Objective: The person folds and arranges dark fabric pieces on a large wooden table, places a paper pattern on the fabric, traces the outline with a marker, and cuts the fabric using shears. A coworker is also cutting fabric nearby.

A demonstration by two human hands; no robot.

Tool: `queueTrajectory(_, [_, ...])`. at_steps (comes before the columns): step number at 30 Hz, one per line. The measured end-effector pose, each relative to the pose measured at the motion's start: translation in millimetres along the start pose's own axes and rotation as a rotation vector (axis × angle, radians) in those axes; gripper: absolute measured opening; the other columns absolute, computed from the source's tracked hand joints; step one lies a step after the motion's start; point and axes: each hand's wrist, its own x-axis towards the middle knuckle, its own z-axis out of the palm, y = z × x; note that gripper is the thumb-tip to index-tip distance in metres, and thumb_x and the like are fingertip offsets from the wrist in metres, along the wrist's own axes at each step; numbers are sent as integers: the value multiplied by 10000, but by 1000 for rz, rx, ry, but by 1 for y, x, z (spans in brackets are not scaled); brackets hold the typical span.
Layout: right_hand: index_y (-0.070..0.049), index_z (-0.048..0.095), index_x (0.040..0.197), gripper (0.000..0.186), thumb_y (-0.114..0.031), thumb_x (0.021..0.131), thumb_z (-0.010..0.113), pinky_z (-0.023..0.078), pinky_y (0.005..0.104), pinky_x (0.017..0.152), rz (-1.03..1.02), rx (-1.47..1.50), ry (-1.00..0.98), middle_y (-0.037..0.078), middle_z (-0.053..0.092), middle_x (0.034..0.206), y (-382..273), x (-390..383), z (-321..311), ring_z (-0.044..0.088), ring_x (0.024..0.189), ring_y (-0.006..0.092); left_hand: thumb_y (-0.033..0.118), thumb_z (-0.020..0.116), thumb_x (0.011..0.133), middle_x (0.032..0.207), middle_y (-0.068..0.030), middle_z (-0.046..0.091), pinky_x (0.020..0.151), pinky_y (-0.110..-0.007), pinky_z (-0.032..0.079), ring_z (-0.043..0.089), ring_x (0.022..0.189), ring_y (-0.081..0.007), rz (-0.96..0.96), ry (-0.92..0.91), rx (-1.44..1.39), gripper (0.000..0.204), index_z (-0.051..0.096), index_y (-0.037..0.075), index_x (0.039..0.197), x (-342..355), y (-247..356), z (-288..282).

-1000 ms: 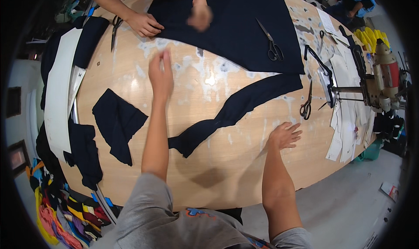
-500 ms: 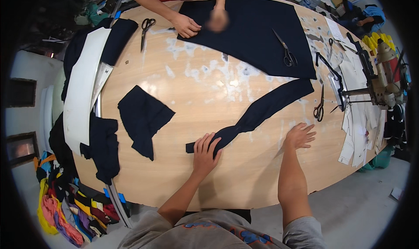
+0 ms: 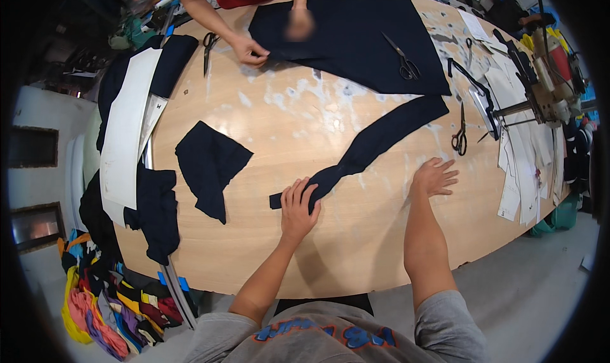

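Note:
My left hand (image 3: 300, 207) rests on the lower left end of a long, narrow dark navy fabric strip (image 3: 378, 137), its fingers laid over the cloth. Palm down, my right hand (image 3: 433, 178) is spread on the wooden table (image 3: 356, 229), below black-handled scissors (image 3: 459, 143). Left of my left hand lies a crumpled navy piece (image 3: 213, 166). Across the table, a co-worker's hand (image 3: 250, 51) pinches the corner of a large navy cloth (image 3: 343, 26); their other hand (image 3: 298, 23) is blurred over it.
More scissors (image 3: 399, 54) lie on the large cloth. Long white patterns (image 3: 127, 134) cover dark fabric at left. A cutting machine (image 3: 549, 77) and paper pieces (image 3: 518, 185) occupy the right. Colourful cloth (image 3: 82, 306) is piled lower left. Another person (image 3: 530, 20) is partly visible upper right.
Since a second ago my left hand has come down onto the strip's end. The co-worker's hand now lifts the cloth's corner slightly. The camera view has shifted a little.

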Motion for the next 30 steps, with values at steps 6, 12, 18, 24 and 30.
queueTrajectory(6, [-167,327,1774,673,-474,1174,309,192,738,1303,4,70,-19,244,273,1825,-2,-4,-7,242,1686,462,271,731,1040,1635,-93,529,1314,-542,327,444,1558,-314,2,-8,12,476,629,142,1486,-2,1,-2])
queueTrajectory(12, [-150,320,1773,678,-465,1172,303,171,739,1304,-3,101,-27,258,260,1825,-2,-5,-7,230,1685,479,263,730,1040,1641,-93,525,1310,-537,330,438,1564,-308,1,-7,11,471,631,138,1484,-2,1,-1])
queueTrajectory(18, [-147,321,1772,680,-454,1166,308,165,741,1305,-2,122,-29,259,263,1824,-2,-7,-10,225,1686,477,277,715,1046,1643,-96,524,1312,-535,330,439,1564,-305,-2,-12,27,464,635,137,1481,-4,-1,1])
queueTrajectory(24, [-150,337,1766,677,-454,1162,312,175,747,1300,6,71,-16,260,271,1820,0,-2,-3,229,1684,481,278,705,1043,1641,-87,525,1313,-535,333,444,1560,-303,-8,-9,39,459,638,146,1477,-3,1,3])
queueTrajectory(30, [-154,371,1753,677,-473,1156,332,218,760,1277,-13,63,74,263,322,1800,4,0,9,296,1659,486,276,697,1039,1639,-81,526,1311,-535,336,447,1559,-296,-5,0,19,459,636,151,1477,-1,2,3])
